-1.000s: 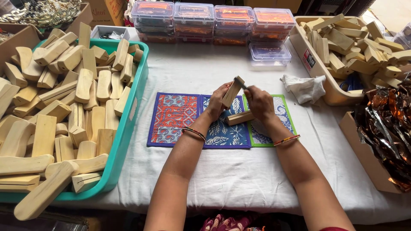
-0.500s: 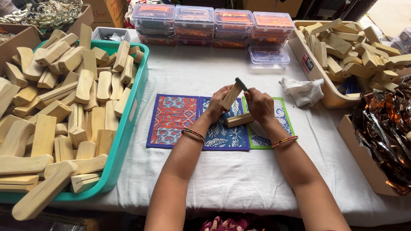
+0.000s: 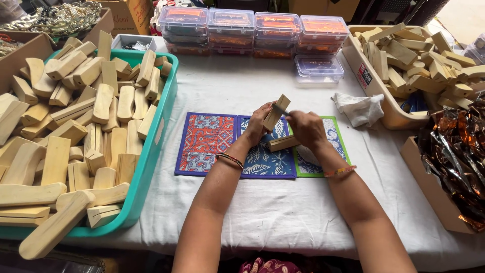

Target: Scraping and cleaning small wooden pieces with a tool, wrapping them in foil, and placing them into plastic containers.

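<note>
Head view shows the left hand (image 3: pixel 260 124) pinching a tilted wooden block (image 3: pixel 276 112) above the patterned mat (image 3: pixel 207 144), while the right hand (image 3: pixel 305 129) grips a thin tool (image 3: pixel 281 110) touching its upper end.

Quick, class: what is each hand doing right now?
Left hand: closed on a tilted wooden block.
Right hand: closed, touching a thin dark tool to that block; what else it holds cannot be told.

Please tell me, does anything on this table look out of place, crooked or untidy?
Little stands out. A crumpled white cloth lies loose on the table beside the beige tub. One long wooden block pokes over the front rim of the heaped teal bin. Nothing looks spilled or broken.
</note>
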